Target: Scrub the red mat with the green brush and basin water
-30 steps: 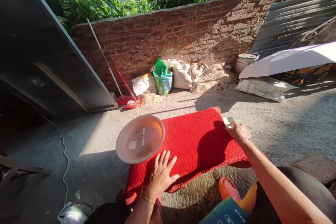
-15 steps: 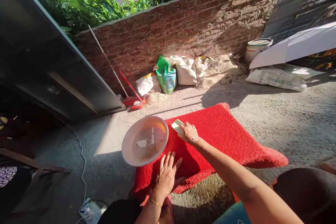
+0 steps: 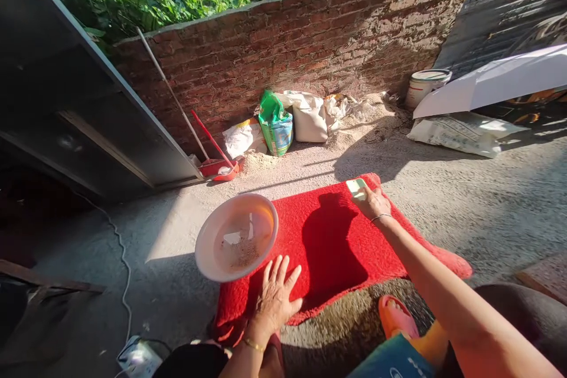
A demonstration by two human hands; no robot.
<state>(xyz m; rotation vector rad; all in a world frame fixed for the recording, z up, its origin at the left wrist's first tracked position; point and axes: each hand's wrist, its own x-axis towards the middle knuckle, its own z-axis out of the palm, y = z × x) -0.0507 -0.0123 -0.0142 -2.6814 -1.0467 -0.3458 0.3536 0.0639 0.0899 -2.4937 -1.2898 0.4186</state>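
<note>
A red shaggy mat [image 3: 287, 230] lies spread on the ground in front of me. My left hand [image 3: 275, 295] rests flat on its near left part, fingers spread, beside the basin. Toward the mat's far right corner, my right hand [image 3: 374, 203] grips a pale green scrub brush [image 3: 356, 188] against the pile. My fingers cover part of the brush. A pale plastic basin [image 3: 207, 248] with water and dark bits at its bottom stands at the mat's left side.
Along the brick wall [image 3: 248, 65] stand a green bag [image 3: 275, 130], a white sack [image 3: 310, 121] and a red dustpan [image 3: 224, 172]. A lidded bucket [image 3: 425, 90] is farther right. A white cable [image 3: 121, 254] runs along the ground at left. My sandalled foot [image 3: 396, 316] is near the mat.
My right hand has slid the brush rightward and away across the mat, from beside the basin to the far right corner. My left hand stays flat on the mat. The view has shifted slightly.
</note>
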